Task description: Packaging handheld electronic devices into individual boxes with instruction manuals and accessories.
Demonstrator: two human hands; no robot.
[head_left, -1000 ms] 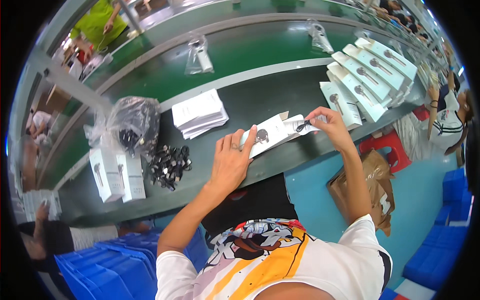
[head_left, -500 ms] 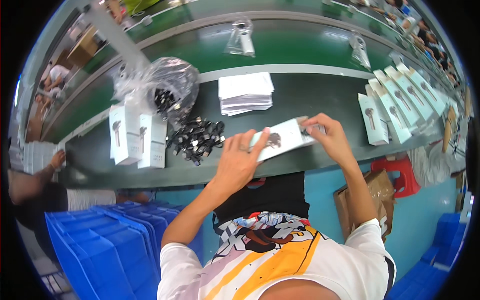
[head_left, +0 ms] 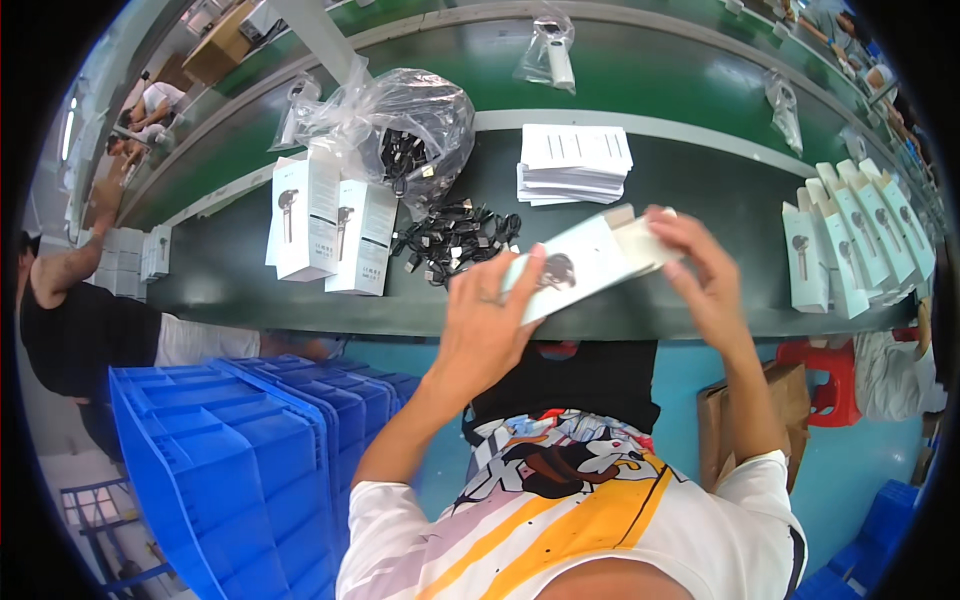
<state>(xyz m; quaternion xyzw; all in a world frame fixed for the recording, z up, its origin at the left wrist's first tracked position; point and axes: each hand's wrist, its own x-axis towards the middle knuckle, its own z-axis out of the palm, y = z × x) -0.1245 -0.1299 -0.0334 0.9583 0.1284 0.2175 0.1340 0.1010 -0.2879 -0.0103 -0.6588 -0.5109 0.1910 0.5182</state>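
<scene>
A slim white box (head_left: 590, 262) with a dark printed picture is held tilted above the near edge of the workbench, its open end up and to the right. My left hand (head_left: 488, 312) grips its lower left end, thumb across the printed face. At the open end, the fingers of my right hand (head_left: 705, 275) are curled round the pale end flap (head_left: 640, 243), slightly smeared by motion. What lies inside the box is hidden. A loose heap of short black cables (head_left: 458, 240) lies left of the box, and a stack of white paper sheets (head_left: 572, 165) sits behind it.
Two white boxes (head_left: 360, 240) stand at left beside a clear plastic bag (head_left: 430, 110) of cables. Several open boxes (head_left: 850, 235) stand in a row at right. Bagged white devices (head_left: 552, 55) lie on the green conveyor (head_left: 650, 75). Blue crates (head_left: 230, 440) and a co-worker (head_left: 80, 320) are at left.
The view has shifted, so the bench items appear further right and left-hand boxes higher. My right hand has pulled back slightly from the box's opening, and the end flap shows more.
</scene>
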